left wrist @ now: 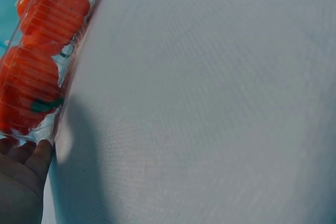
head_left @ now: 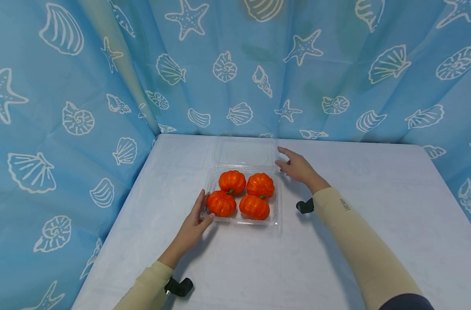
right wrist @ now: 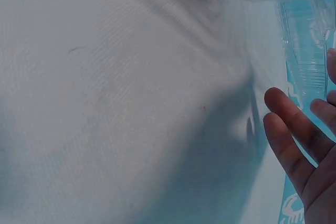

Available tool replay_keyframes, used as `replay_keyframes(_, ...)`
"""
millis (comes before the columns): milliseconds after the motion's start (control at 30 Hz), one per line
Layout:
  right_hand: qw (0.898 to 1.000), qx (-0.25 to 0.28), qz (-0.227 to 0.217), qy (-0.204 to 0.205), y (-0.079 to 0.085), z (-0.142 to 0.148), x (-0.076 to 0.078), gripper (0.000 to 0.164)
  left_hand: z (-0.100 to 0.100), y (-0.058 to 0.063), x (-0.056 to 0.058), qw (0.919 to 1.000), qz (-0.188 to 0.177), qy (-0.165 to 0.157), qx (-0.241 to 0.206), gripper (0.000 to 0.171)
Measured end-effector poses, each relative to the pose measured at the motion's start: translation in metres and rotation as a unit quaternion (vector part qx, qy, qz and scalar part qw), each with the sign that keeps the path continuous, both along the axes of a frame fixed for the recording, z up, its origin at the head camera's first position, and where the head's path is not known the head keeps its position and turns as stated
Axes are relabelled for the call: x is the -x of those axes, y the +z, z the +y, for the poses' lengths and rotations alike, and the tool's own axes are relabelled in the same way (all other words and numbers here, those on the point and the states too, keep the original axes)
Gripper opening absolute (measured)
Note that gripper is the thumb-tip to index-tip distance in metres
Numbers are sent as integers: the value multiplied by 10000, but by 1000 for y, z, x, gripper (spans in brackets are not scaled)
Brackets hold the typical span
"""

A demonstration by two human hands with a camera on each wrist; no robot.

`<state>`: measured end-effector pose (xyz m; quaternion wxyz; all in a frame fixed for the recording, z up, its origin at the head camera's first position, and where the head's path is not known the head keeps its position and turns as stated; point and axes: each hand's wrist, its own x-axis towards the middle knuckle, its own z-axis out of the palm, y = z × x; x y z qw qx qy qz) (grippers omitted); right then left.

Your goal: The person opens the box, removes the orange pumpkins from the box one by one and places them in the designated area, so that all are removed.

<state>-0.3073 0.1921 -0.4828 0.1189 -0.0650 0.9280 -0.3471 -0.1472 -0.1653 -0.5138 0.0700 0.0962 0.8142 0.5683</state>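
Note:
A clear plastic clamshell box lies on the table with its lid raised at the back. Inside its base sit several small orange pumpkins with green stems. At the box's front left corner, my left hand holds the side, thumb toward the front. The left wrist view has that hand's fingertips right against the box wall. Beside the lid's right edge is my right hand, fingers spread and nothing in its grasp. Its extended fingers also appear in the right wrist view.
A white cloth covers the table. Behind it and along the left hangs a blue curtain with white shell and starfish prints. A small dark device is on the left wrist, another on the right.

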Motion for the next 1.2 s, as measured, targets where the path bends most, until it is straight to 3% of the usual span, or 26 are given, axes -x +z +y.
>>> replay_keyframes(367,9998,-14,-183,57,-2,0,-1,61,3,3,-1,9999,-92,122,24,81)
replay_keyframes(633,9998,54,123,135,1,-1,-4,59,9,23,-10,9995,-220,205,69,79)
replay_keyframes(867,9992,62,397,59,4,1,-9,58,3,1,-1,9996,-69,177,206,84)
replay_keyframes(1200,9967,193,753,229,10,7,-21,50,5,4,-1,9985,25,298,462,93)
